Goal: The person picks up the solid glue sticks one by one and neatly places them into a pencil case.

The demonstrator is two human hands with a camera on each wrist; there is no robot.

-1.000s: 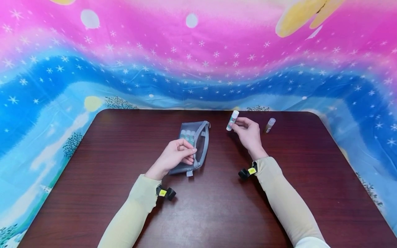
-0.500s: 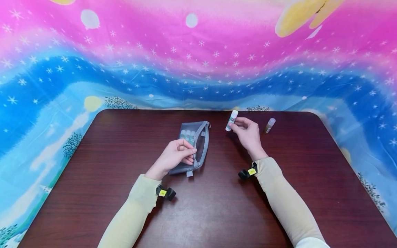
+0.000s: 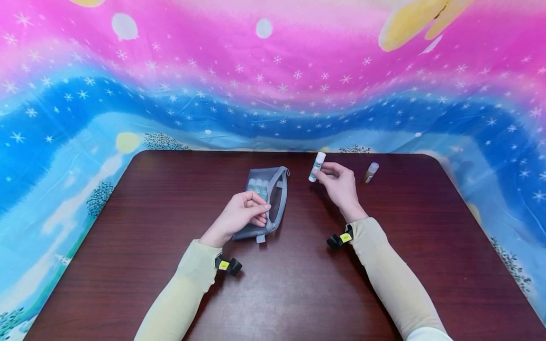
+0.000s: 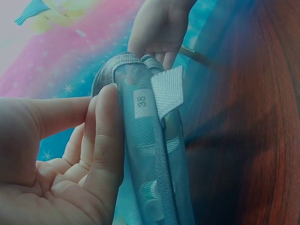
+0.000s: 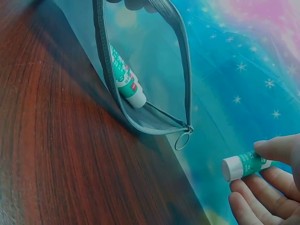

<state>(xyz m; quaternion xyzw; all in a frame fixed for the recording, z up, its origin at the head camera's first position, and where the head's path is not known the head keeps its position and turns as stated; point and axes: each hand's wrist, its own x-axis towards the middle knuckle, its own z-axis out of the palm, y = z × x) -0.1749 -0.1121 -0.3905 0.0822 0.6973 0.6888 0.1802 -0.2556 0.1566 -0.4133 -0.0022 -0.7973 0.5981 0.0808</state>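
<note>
With thumb and fingers my left hand (image 3: 241, 213) pinches the near edge of a grey mesh zipper pouch (image 3: 279, 203). The pouch's mouth gapes toward the right. Inside it lie several glue sticks (image 5: 129, 86) with green labels and white caps, seen through the mesh in the head view. My right hand (image 3: 341, 187) pinches another glue stick (image 3: 317, 166) between thumb and fingers, held tilted in the air right of the pouch. In the right wrist view this glue stick (image 5: 246, 165) is apart from the pouch's ring zipper pull (image 5: 183, 140).
A clear-capped, brownish tube (image 3: 371, 173) stands on the dark wooden table (image 3: 273, 293), right of my right hand. Behind the table hangs a colourful snowflake-patterned cloth (image 3: 273, 85).
My right hand has shifted slightly left with the glue stick, toward the pouch. The left hand and the pouch have stayed in place.
</note>
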